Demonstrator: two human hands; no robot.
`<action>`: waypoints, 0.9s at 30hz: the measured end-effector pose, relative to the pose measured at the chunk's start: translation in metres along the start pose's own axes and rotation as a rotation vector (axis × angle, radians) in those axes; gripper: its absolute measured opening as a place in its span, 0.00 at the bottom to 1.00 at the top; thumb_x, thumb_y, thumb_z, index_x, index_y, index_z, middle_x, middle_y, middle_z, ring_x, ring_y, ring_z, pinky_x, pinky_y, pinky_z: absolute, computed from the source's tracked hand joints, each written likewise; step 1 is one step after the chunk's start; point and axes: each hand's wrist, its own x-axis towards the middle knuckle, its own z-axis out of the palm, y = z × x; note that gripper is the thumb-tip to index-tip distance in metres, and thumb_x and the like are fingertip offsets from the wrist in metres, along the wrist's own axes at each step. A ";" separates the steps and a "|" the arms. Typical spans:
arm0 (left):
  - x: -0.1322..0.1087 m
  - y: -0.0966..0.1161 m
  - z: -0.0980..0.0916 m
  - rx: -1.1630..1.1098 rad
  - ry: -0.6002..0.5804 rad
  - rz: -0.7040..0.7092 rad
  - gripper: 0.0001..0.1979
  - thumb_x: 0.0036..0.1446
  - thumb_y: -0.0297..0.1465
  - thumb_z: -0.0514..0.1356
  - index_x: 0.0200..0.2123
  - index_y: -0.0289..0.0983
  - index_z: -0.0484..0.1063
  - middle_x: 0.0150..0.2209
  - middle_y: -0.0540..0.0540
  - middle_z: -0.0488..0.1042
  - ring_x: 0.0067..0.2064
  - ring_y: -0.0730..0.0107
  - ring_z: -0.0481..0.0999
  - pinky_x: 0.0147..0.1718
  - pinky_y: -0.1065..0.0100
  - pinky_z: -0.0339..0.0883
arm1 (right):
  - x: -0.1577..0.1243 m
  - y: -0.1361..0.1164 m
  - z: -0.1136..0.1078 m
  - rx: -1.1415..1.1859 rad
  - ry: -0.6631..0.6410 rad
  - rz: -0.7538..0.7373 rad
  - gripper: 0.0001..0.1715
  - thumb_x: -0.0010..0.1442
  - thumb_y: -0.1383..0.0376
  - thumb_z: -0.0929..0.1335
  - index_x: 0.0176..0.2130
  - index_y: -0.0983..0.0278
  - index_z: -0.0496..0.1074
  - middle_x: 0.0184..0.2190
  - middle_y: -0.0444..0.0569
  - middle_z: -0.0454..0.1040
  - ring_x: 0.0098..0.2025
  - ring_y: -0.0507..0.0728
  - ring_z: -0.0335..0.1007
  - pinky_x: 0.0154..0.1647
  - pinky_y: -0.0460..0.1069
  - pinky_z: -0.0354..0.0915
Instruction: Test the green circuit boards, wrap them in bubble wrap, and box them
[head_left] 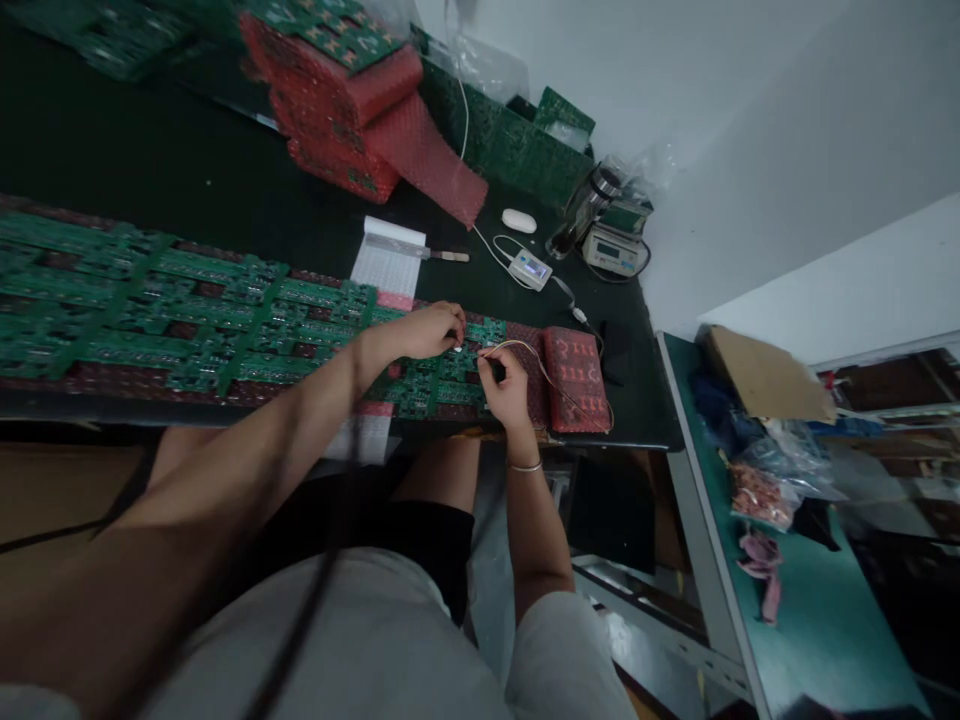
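Observation:
A long row of green circuit boards [247,310] lies on red bubble wrap along the table. Over its right end, my left hand [436,330] is closed, fingertips down at a board; a small white piece [458,348] shows at them, too small to name. Just right of it, my right hand [506,388] pinches the end of a thin multi-wire cable [536,358] above the same board. From there the cable loops right, over a stack of boards wrapped in red bubble wrap [574,380].
Behind my hands are a small tester with a lit screen [531,268], a white oval object [519,221], a notepad [386,262] and a knife-like tool [450,257]. Further back stand a red-wrapped board stack [322,110], green bins [495,135], a flask [581,212] and a scale [611,250].

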 end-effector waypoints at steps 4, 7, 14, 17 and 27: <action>0.003 0.002 0.002 0.022 -0.010 -0.010 0.11 0.55 0.25 0.58 0.33 0.35 0.81 0.48 0.40 0.77 0.53 0.56 0.77 0.57 0.61 0.71 | 0.000 0.001 0.000 0.031 0.007 -0.019 0.15 0.70 0.51 0.66 0.41 0.59 0.73 0.42 0.53 0.83 0.47 0.60 0.80 0.55 0.58 0.75; 0.004 0.003 0.003 0.039 -0.011 -0.007 0.11 0.55 0.24 0.58 0.34 0.35 0.82 0.48 0.39 0.76 0.54 0.54 0.76 0.58 0.59 0.71 | -0.001 0.001 0.000 0.032 0.008 -0.023 0.15 0.70 0.52 0.66 0.40 0.59 0.72 0.42 0.53 0.83 0.47 0.60 0.80 0.55 0.57 0.75; 0.005 0.005 0.005 0.075 0.010 -0.003 0.11 0.57 0.22 0.58 0.35 0.35 0.81 0.48 0.39 0.77 0.54 0.55 0.76 0.58 0.61 0.71 | -0.001 0.000 0.000 0.046 0.021 -0.021 0.14 0.70 0.52 0.67 0.40 0.59 0.72 0.42 0.53 0.83 0.47 0.60 0.80 0.55 0.57 0.75; 0.004 0.008 0.007 0.090 0.018 -0.009 0.11 0.58 0.22 0.57 0.36 0.34 0.81 0.48 0.37 0.77 0.54 0.53 0.77 0.58 0.60 0.71 | 0.000 -0.001 0.000 0.043 0.021 -0.018 0.14 0.70 0.52 0.66 0.40 0.59 0.72 0.42 0.52 0.83 0.47 0.60 0.80 0.55 0.57 0.75; -0.047 0.042 0.022 0.235 0.078 -0.038 0.19 0.73 0.33 0.55 0.58 0.35 0.80 0.64 0.34 0.72 0.66 0.44 0.71 0.63 0.49 0.69 | 0.001 -0.004 -0.004 0.075 0.065 0.003 0.19 0.70 0.48 0.68 0.39 0.60 0.72 0.41 0.52 0.82 0.46 0.60 0.80 0.54 0.57 0.76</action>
